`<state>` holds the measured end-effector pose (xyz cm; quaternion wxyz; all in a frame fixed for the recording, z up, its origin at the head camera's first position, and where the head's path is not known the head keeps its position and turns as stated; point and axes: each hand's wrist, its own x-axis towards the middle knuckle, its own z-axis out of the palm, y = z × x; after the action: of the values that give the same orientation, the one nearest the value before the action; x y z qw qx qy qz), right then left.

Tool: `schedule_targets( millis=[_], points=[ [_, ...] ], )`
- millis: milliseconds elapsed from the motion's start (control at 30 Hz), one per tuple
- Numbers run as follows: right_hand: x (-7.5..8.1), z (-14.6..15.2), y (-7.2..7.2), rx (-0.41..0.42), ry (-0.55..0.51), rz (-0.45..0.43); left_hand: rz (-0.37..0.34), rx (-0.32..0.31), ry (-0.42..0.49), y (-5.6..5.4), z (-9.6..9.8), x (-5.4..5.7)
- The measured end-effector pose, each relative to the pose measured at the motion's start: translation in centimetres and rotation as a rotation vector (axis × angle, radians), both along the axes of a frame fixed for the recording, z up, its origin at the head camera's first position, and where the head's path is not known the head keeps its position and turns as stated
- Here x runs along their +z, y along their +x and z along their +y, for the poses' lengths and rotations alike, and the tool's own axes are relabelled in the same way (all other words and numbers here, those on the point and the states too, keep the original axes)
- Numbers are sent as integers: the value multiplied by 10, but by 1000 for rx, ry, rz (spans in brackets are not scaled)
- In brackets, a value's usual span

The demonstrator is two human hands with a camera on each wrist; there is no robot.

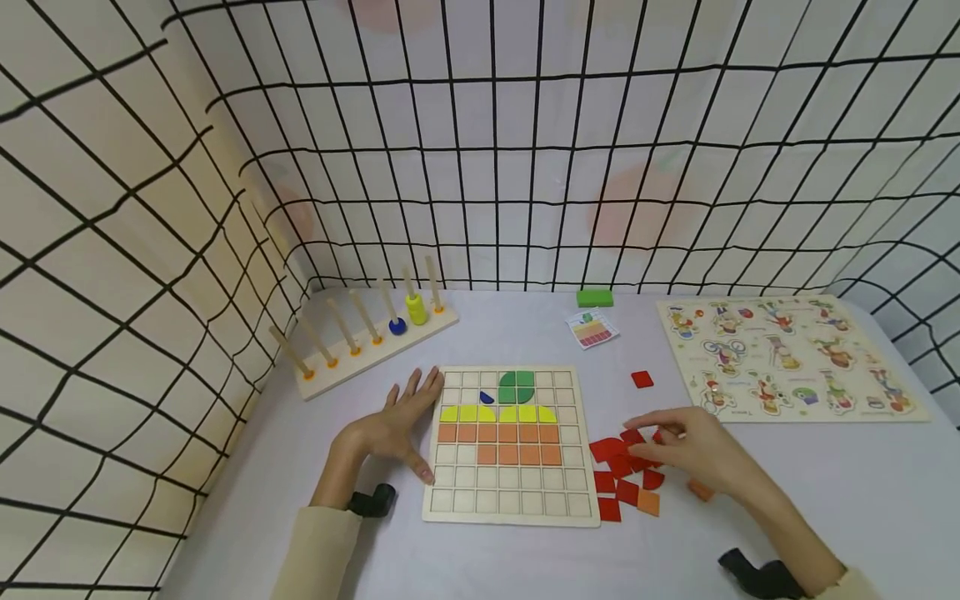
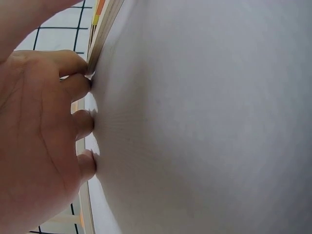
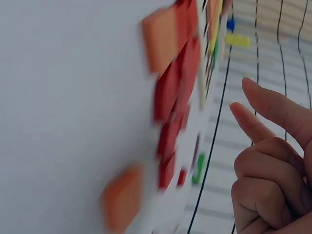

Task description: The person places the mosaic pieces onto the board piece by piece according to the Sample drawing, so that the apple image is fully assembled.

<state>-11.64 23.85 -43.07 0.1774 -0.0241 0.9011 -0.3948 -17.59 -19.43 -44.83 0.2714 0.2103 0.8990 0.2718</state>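
Left hand [image 2: 36,131], fingertips [image 2: 87,124] against white cloth [image 2: 209,117], board edge [image 2: 105,27] beside, black grid [image 2: 58,28]

The grid board [image 1: 508,502] looks wooden — the red tiles [image 1: 627,493] smooth, the tablecloth [image 1: 495,567] matt fabric.

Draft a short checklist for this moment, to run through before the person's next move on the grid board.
1. Left hand at the grid board's left edge: ok.
2. Right hand free: ok, nothing shows between thumb and forefinger.
3. Loose red pieces near the right hand: ok, to the board's right.
4. Lower orange row matching the one above: not ok, four tiles against six.
5. Blue piece fully seated: cannot tell, too small.
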Motion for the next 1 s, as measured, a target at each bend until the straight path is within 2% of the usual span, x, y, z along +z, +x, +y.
schedule_targets(
  millis=[167,233,333,533,867,1000],
  points=[
    [-14,55,19,-24,36,-98,-3,1,-5,-1,0,0],
    [-20,71,25,-19,27,-138,-5,-5,-10,-1,0,0],
    [-26,85,30,-5,12,-153,-6,-12,-9,-2,0,0],
    [-27,89,29,19,37,-100,-14,-14,0,-1,0,1],
    [-31,89,25,57,-58,-134,-1,-12,-5,-1,1,1],
    [-31,85,25,32,-54,-136,4,-8,-8,-1,0,1]
  ],
)
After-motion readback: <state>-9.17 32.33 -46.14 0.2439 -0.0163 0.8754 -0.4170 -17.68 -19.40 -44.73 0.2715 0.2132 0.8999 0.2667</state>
